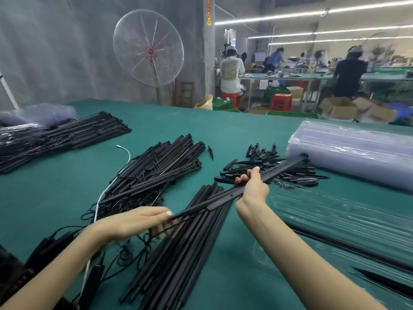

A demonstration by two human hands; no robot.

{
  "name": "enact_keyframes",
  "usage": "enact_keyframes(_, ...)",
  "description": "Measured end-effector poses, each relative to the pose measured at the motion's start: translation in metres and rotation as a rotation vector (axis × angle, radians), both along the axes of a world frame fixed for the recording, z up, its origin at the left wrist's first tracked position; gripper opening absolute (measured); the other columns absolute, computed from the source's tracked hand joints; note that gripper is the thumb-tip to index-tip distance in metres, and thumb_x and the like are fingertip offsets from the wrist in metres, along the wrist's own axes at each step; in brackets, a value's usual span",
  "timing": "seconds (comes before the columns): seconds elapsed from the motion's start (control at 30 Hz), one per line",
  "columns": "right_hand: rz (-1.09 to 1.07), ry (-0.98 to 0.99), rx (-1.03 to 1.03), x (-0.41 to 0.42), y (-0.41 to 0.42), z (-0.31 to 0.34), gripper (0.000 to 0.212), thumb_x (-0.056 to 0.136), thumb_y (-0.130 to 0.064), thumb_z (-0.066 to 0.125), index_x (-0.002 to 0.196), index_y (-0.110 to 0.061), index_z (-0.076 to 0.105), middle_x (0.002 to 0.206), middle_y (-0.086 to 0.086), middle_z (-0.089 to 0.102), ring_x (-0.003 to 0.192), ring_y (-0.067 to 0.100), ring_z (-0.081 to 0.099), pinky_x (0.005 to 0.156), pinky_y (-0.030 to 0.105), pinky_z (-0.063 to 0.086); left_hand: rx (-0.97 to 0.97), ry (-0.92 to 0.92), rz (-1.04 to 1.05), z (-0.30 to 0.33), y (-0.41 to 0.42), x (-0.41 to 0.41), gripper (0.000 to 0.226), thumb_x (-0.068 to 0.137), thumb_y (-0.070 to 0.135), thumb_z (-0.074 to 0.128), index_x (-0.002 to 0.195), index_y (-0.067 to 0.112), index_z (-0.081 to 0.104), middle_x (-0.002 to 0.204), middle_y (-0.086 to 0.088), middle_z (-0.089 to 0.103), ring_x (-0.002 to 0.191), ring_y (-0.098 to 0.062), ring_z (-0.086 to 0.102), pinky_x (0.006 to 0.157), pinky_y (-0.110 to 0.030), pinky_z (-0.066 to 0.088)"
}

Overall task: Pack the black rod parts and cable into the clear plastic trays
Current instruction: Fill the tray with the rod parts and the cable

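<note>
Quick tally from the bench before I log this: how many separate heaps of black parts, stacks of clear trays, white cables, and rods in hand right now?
Heaps of black parts on the table: 4 (far left, middle with cables, short spikes, plain rods nearest)
Stacks of clear trays: 1
White cable: 1
Rod in hand: 1, held by left hand and right hand
Total: 7

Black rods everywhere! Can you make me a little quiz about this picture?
1. True or false: both hands hold the same long black rod.
2. Which hand is nearer the stack of clear trays? A) left hand B) right hand
3. What colour is the table?

Key:
1. True: the left hand pinches its thin end and the right hand grips its middle.
2. B
3. Green
</note>
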State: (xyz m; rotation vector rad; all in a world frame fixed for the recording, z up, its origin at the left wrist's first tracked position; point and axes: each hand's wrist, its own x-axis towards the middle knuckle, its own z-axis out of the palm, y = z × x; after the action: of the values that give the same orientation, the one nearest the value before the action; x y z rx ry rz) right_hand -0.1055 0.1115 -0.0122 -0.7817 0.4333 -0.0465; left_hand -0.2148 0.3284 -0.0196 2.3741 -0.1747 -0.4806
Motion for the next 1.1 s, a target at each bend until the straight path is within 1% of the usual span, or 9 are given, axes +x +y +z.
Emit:
enact_keyframes(0.1, -0.029, 0.031, 0.149, 0.002, -0.002, 0.004, 0.034, 0.102, -0.025, 0.043, 0.070, -0.013, 0.043, 0.039, -0.005, 0.039, 0.034, 0.009, 0.035, 0.049, 0.021, 0.032, 0.388, 0.110, 0.030, -0.005, 0.020, -0.003, 0.031, 0.094, 0.057, 0.040, 0.091, 0.032, 0.057, 0.089, 0.009, 0.066, 0.080, -0.005, 0.062, 0.095, -0.031, 0.036)
enact_keyframes(0.2, -0.019, 0.031, 0.340, 0.013, -0.017, 0.017, 0.037, 0.103, -0.026, 0.039, 0.068, -0.016, 0.039, 0.028, -0.011, 0.034, 0.027, 0.007, 0.033, 0.051, 0.023, 0.031, 0.531, 0.165, 0.023, -0.016, 0.040, -0.009, 0.023, 0.088, 0.062, 0.050, 0.085, 0.039, 0.052, 0.078, 0.018, 0.057, 0.073, 0.004, 0.052, 0.092, -0.031, 0.026)
enact_keyframes(0.3, -0.012, -0.024, 0.540, 0.021, -0.039, 0.027, 0.040, 0.103, -0.025, 0.037, 0.064, -0.017, 0.036, 0.032, -0.008, 0.035, 0.026, 0.007, 0.034, 0.044, 0.019, 0.034, 0.583, 0.126, 0.005, -0.024, 0.057, -0.016, 0.011, 0.090, 0.042, 0.059, 0.086, 0.040, 0.049, 0.079, 0.018, 0.053, 0.074, 0.006, 0.047, 0.093, -0.028, 0.023)
enact_keyframes(0.4, -0.080, -0.078, 0.611, 0.030, -0.061, 0.042, 0.041, 0.103, -0.020, 0.036, 0.062, -0.014, 0.035, 0.036, -0.004, 0.039, 0.030, 0.011, 0.037, 0.036, 0.016, 0.034, 0.637, 0.138, 0.023, -0.024, 0.064, -0.020, 0.027, 0.088, 0.015, 0.055, 0.091, 0.041, 0.048, 0.084, 0.018, 0.052, 0.078, 0.006, 0.047, 0.094, -0.029, 0.020)
enact_keyframes(0.57, -0.131, -0.152, 0.534, 0.031, -0.066, 0.059, 0.033, 0.098, -0.012, 0.044, 0.066, -0.013, 0.038, 0.032, -0.007, 0.036, 0.026, 0.007, 0.031, 0.031, 0.015, 0.027, 0.769, 0.056, 0.041, -0.027, 0.059, -0.030, 0.044, 0.081, -0.003, 0.040, 0.086, 0.041, 0.040, 0.094, 0.015, 0.044, 0.095, -0.003, 0.041, 0.095, -0.028, 0.020)
enact_keyframes(0.7, 0.105, -0.241, 0.397, 0.009, -0.044, 0.052, 0.034, 0.101, -0.024, 0.045, 0.069, -0.014, 0.041, 0.038, -0.008, 0.032, 0.031, 0.003, 0.031, 0.032, 0.014, 0.025, 0.678, -0.094, -0.058, -0.035, 0.043, -0.048, 0.009, 0.097, 0.039, 0.048, 0.089, 0.040, 0.044, 0.097, 0.019, 0.047, 0.099, 0.005, 0.039, 0.089, -0.021, 0.017)
enact_keyframes(0.83, 0.232, -0.229, 0.444, -0.005, -0.023, 0.049, 0.035, 0.101, -0.028, 0.044, 0.070, -0.012, 0.043, 0.038, -0.006, 0.034, 0.030, 0.004, 0.033, 0.031, 0.015, 0.027, 0.542, -0.021, -0.094, -0.018, 0.018, -0.071, 0.039, 0.090, 0.067, 0.027, 0.090, 0.044, 0.059, 0.085, 0.020, 0.048, 0.096, 0.007, 0.040, 0.096, -0.015, 0.013)
enact_keyframes(0.97, 0.229, -0.229, 0.376, -0.012, -0.001, 0.045, 0.033, 0.102, -0.027, 0.043, 0.073, -0.011, 0.044, 0.038, -0.006, 0.033, 0.029, 0.004, 0.033, 0.031, 0.015, 0.026, 0.293, -0.176, -0.120, -0.001, -0.015, -0.077, 0.043, 0.083, 0.072, 0.027, 0.096, 0.044, 0.057, 0.103, 0.024, 0.051, 0.098, 0.004, 0.043, 0.095, -0.014, 0.020)
enact_keyframes(1.1, 0.209, -0.194, 0.441, -0.016, 0.012, 0.043, 0.032, 0.102, -0.027, 0.043, 0.074, -0.011, 0.042, 0.039, -0.005, 0.034, 0.030, 0.006, 0.033, 0.032, 0.015, 0.026, 0.260, -0.111, -0.206, 0.000, -0.040, -0.072, 0.024, 0.088, 0.055, 0.057, 0.095, 0.032, 0.052, 0.084, 0.015, 0.059, 0.076, -0.006, 0.054, 0.077, -0.026, 0.046)
